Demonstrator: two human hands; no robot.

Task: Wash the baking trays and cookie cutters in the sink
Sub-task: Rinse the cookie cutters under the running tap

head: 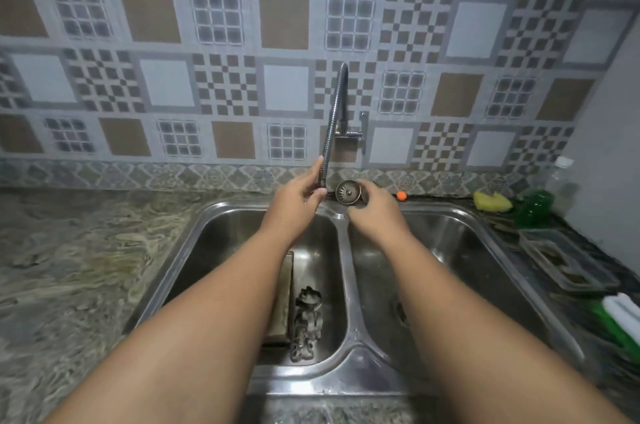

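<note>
Both arms reach out over the double sink (346,378). The left grip (298,196) is closed around the lower end of the flexible faucet spout (337,108), thumb up along the hose and fingers curled under it. The right grip (375,207) holds a round metal strainer (348,192) by its rim, perforated face turned to the camera, just beside the spout tip and above the sink's back edge, where the two basins meet.

Neither grip touches the washing-up. The baking tray (283,299) stands on edge in the left basin, partly hidden behind the left forearm. The cookie cutters (306,323) lie in a loose heap right beside it on the basin floor, near the divider. Both sit well below and nearer the camera than the two grips. The right basin shows its drain opening, partly hidden by the right forearm.

The sink is set into a mottled stone desk (69,267). On the right side sit a small orange thing (401,195), a yellow sponge (491,201), a green bottle (533,208) and a clear bottle (561,177) behind it. Closer in there is a clear plastic container (568,264) and a blurred green-and-white item (620,316). The wall (149,12) behind is tiled in grey, tan and white checker patterns.
</note>
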